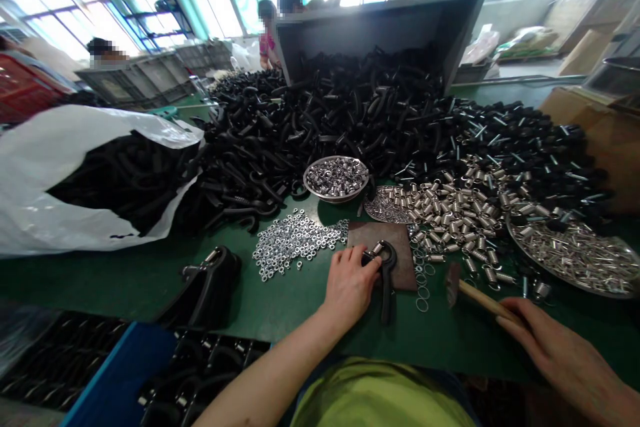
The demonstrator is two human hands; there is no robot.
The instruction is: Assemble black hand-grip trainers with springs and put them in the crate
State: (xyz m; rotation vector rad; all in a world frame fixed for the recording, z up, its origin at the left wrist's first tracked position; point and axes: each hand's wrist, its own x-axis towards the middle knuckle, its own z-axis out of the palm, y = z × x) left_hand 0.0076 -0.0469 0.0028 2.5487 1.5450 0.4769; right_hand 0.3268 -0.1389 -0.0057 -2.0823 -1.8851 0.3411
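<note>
My left hand is closed around one handle of a black hand grip strengthener, pressing it down on a flat brown metal plate. A silvery coil spring shows at the top of the strengthener, close to my fingertips. Off to the right, my right hand grips the wooden handle of a hammer. The hammer's head is apart from the plate, over the green table, and looks slightly blurred. Thin metal rings lie between the hammer and the plate.
Loose nuts lie left of the plate, coil springs right. A metal bowl and a tray of pins stand nearby. Black handles heap up behind. Strengtheners stack at left, above a blue-edged box.
</note>
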